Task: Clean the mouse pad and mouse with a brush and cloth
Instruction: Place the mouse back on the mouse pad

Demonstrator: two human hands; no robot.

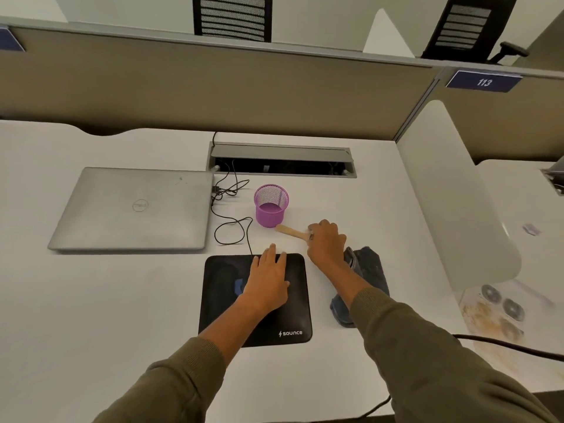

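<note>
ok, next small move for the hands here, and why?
Probably lift the brush with the right hand, which already grips its wooden handle beside the purple cup, and bring it to the mouse pad. The left hand lies flat on the pad, covering the mouse.

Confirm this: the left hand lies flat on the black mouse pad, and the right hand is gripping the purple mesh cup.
Not quite. The left hand does lie flat on the black mouse pad, but the right hand grips the brush by its wooden handle, beside the purple mesh cup. The head view shows it.
</note>
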